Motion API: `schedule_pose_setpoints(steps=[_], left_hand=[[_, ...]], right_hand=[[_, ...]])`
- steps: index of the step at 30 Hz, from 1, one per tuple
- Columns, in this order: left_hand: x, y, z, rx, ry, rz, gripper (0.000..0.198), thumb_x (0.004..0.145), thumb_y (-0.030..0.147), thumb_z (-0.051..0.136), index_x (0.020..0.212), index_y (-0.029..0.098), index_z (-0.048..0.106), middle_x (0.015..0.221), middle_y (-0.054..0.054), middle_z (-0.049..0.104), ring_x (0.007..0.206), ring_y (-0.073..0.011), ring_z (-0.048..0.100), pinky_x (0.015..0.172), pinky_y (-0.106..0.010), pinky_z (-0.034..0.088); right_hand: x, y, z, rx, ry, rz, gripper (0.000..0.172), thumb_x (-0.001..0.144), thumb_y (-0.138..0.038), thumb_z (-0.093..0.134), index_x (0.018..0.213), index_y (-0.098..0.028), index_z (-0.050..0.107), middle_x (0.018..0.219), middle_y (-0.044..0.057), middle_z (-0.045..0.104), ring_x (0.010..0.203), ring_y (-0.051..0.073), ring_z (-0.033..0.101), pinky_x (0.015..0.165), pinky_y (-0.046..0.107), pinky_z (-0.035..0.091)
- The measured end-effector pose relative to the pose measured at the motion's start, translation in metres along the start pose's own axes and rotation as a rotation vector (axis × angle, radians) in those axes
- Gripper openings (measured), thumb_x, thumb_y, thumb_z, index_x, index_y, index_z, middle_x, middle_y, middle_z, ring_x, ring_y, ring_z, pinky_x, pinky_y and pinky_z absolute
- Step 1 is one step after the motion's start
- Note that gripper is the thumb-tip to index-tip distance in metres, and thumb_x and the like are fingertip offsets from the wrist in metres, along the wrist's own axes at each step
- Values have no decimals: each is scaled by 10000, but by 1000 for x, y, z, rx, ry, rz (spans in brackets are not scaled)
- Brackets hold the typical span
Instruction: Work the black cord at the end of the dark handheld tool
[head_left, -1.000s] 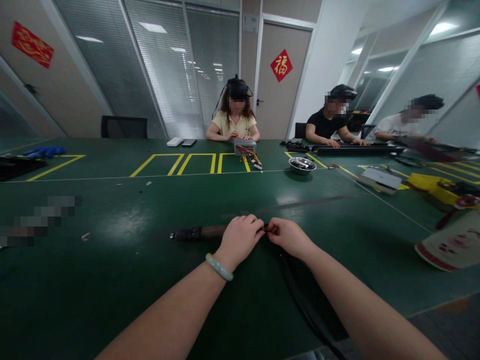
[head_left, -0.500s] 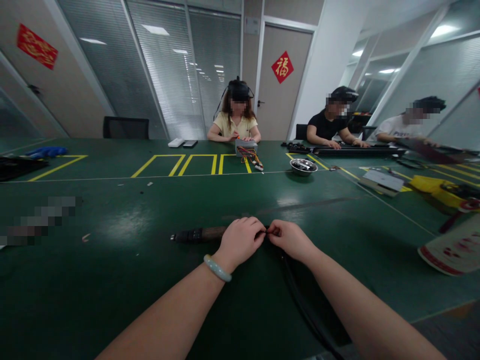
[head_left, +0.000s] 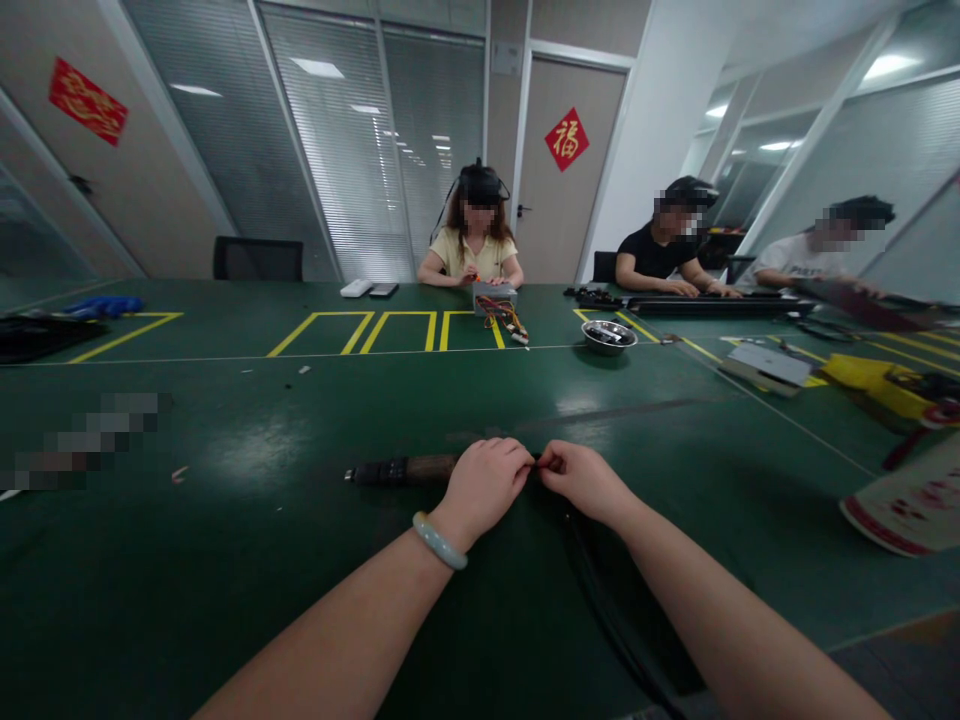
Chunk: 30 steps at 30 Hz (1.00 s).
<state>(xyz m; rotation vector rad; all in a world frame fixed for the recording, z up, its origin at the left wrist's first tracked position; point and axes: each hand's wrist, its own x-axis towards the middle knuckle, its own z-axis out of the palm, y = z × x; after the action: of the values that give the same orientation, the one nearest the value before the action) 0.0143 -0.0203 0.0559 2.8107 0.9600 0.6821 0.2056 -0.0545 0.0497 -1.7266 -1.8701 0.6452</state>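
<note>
Across the near part of the green table (head_left: pixel 225 570), a dark tool (head_left: pixel 405 470) lay flat just ahead of the wrists, its long axis running nearly left to right and its narrow metal tip (head_left: pixel 349 475) pointing left. Over its other end the left hand (head_left: pixel 487 480) was curled in a grip, apparently to keep it from rolling, while the right hand (head_left: pixel 581 475) met it there in a tight pinch, whatever it held too small to make out. Below, a black cable (head_left: pixel 604 610) trailed toward the near edge, perhaps kept low to leave the fingers room.
</note>
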Motion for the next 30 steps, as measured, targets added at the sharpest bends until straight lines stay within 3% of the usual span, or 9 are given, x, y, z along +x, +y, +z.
schedule_pose_setpoints(steps=[4,10,30], left_hand=[[0,0,0,-9,-3,-27,143,937,250,522,1020,227,637,1021,-22,645,972,-183,594,852,-340,469],[-1,1,2,11,25,-62,155,929,287,533,1026,217,631,1209,-41,601,1077,-203,571,912,-370,467],[0,0,1,-18,13,-49,113,919,283,549,989,228,619,1027,-10,644,966,-189,590,848,-338,460]], right_hand=[[1,1,1,24,8,-5,84,793,-227,583,826,-206,657,730,-9,669,644,132,588,603,229,407],[1,2,2,34,1,9,87,802,-244,584,825,-200,656,732,-4,666,652,133,584,609,232,408],[1,6,4,71,6,-4,67,802,-244,594,812,-202,646,739,-9,665,644,129,579,585,225,399]])
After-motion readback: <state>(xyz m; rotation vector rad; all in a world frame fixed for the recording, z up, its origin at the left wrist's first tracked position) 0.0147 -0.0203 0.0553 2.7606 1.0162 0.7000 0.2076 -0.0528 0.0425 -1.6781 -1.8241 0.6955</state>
